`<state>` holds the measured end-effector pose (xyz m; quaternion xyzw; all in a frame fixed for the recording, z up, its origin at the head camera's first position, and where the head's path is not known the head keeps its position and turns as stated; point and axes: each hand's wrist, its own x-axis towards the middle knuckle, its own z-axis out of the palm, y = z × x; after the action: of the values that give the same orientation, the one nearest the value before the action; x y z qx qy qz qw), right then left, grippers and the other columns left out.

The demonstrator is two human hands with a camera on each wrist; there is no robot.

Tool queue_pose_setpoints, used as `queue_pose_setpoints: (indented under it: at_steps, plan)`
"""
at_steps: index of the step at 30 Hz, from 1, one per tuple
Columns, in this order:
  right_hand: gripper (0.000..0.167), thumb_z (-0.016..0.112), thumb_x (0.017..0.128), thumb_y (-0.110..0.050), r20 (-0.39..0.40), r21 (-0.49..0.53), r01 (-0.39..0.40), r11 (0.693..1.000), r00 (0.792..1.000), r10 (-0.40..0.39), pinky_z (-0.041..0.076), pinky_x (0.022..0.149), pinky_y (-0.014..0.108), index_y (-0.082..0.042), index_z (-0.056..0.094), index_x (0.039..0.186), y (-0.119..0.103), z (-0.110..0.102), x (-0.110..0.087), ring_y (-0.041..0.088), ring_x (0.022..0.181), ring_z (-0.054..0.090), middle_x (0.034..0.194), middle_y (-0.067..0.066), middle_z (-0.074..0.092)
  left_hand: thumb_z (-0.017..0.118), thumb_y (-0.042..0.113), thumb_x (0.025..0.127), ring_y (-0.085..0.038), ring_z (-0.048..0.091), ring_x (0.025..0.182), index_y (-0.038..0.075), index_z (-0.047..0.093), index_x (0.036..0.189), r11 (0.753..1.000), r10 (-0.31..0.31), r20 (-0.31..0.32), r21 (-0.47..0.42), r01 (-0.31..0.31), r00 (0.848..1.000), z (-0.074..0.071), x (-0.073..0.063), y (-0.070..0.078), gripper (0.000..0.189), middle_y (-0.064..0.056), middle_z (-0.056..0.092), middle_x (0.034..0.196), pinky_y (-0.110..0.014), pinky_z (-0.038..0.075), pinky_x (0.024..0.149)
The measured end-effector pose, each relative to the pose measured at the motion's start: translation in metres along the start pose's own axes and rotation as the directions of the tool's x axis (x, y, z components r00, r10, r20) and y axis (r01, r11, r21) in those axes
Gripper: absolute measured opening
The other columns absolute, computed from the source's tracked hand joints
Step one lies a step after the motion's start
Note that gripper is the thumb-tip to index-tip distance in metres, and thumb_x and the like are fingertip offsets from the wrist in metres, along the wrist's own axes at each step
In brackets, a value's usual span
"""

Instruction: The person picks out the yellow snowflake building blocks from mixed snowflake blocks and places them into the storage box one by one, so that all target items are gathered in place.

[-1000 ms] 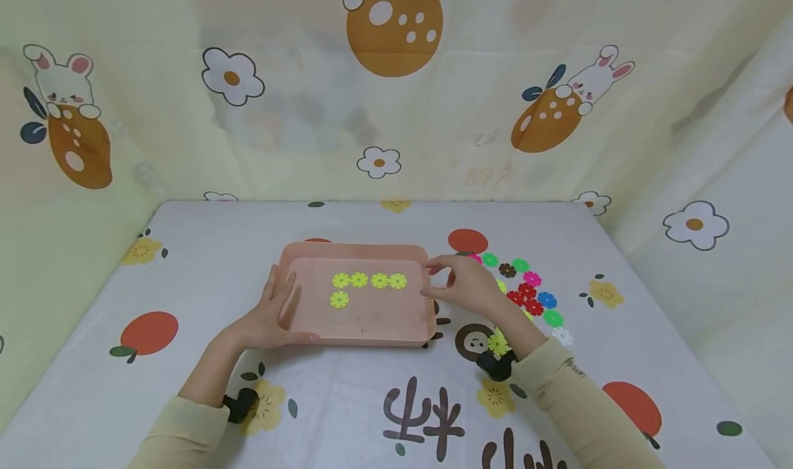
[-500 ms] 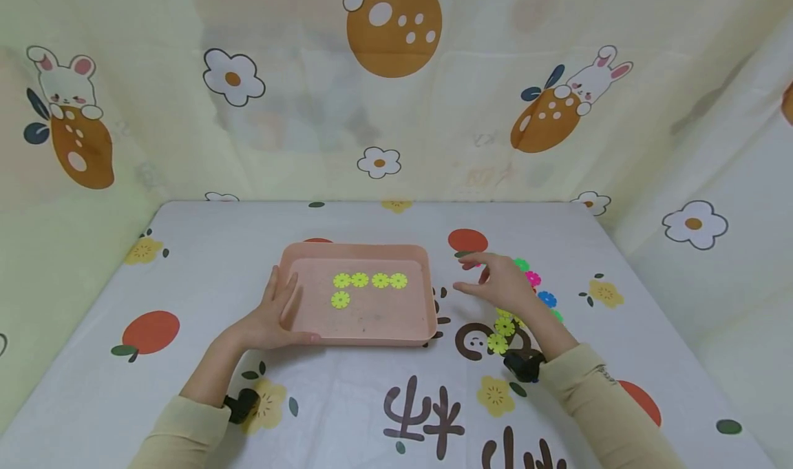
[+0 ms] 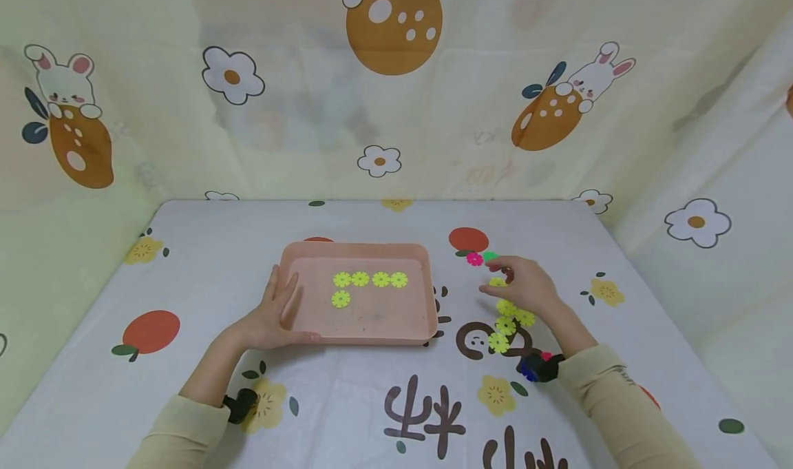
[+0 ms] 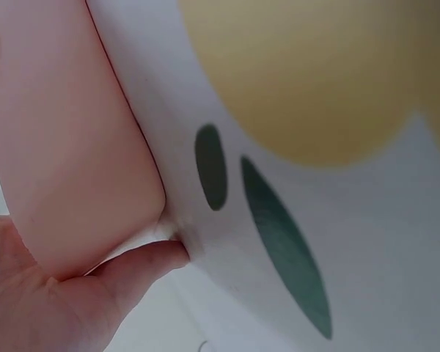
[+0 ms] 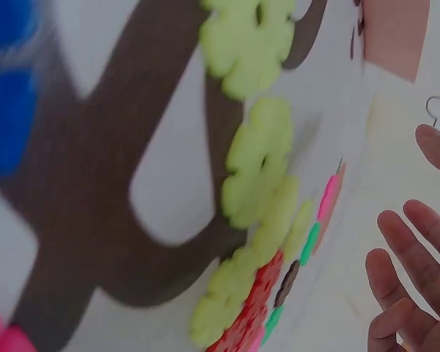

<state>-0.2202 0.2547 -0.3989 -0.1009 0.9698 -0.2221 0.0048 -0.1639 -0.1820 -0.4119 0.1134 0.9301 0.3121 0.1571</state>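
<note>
A pink tray (image 3: 396,321) lies on the table with several yellow flower-shaped plastic pieces (image 3: 341,299) in it. Some of these make a row near its back, and one lies below the row's left end. My left hand (image 3: 266,321) rests on the tray's left front corner, fingers spread over the left rim and thumb along the front edge. Right of the tray, my right hand (image 3: 523,286) hovers over a loose heap of pieces. Its fingers and thumb are apart with nothing between them. Yellow pieces (image 5: 260,165) show below it, and the hand hides part of the heap.
Pink (image 3: 474,259) and green pieces (image 3: 490,256) lie just beyond the right hand. A blue piece (image 3: 528,370) lies by the right wrist strap (image 3: 542,367). The printed tablecloth (image 3: 347,407) meets a patterned curtain (image 3: 297,159) at the back.
My right hand has moved from the tray's right rim rightward to the loose pieces. The left hand and the pieces in the tray have stayed in place.
</note>
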Motion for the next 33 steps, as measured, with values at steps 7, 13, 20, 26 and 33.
queue_pose_setpoints:
  at_steps: [7,13,20,26,33]
  plan:
    - [0.052,0.075,0.075,-0.033,0.014,-0.009,-0.020,1.000,1.000,0.020,0.043,0.061,0.029,-0.002,0.061,0.114,0.015,-0.002,0.002,0.023,0.078,0.054,0.105,0.016,0.064,0.073,0.056,0.067,-0.047,-0.007,0.133,0.009,-0.002,0.147,1.000,0.003,0.003,-0.007,-0.003,1.000,-0.001,-0.001,0.001,0.120,-0.019,-0.029,0.145,-0.066,0.020,0.097]
    - [0.052,0.074,0.075,-0.035,0.061,-0.023,-0.074,0.997,0.995,0.075,0.044,0.059,0.028,-0.001,0.061,0.114,0.020,-0.002,0.004,0.023,0.077,0.054,0.105,0.016,0.063,0.073,0.057,0.067,-0.047,-0.007,0.133,0.009,-0.003,0.147,1.000,-0.001,0.006,-0.002,0.001,1.000,-0.001,0.000,0.001,0.120,-0.018,-0.029,0.145,-0.066,0.021,0.096]
    - [0.053,0.074,0.075,-0.037,0.113,-0.070,-0.156,0.985,0.980,0.163,0.046,0.064,0.035,-0.001,0.062,0.113,0.018,-0.003,0.008,0.029,0.090,0.055,0.103,0.015,0.063,0.072,0.058,0.067,-0.047,-0.006,0.133,0.010,-0.003,0.147,1.000,-0.004,0.005,0.001,0.004,1.000,0.001,0.001,-0.002,0.120,-0.017,-0.030,0.145,-0.066,0.021,0.096]
    - [0.052,0.076,0.072,-0.039,0.138,-0.115,-0.205,0.972,0.966,0.220,0.045,0.064,0.035,-0.002,0.064,0.107,0.024,-0.001,0.012,0.028,0.089,0.055,0.105,0.016,0.063,0.072,0.058,0.066,-0.047,-0.006,0.133,0.010,-0.002,0.147,1.000,0.001,0.005,0.006,-0.001,1.000,0.001,0.002,-0.002,0.120,-0.018,-0.030,0.145,-0.066,0.022,0.096]
    - [0.054,0.076,0.072,-0.039,0.160,-0.142,-0.207,0.968,0.960,0.228,0.043,0.062,0.034,-0.002,0.065,0.110,0.026,0.000,0.016,0.028,0.088,0.054,0.109,0.017,0.061,0.072,0.058,0.067,-0.047,-0.007,0.133,0.010,-0.003,0.147,1.000,0.001,0.003,0.005,-0.001,1.000,0.001,0.002,-0.003,0.120,-0.018,-0.030,0.145,-0.066,0.022,0.096]
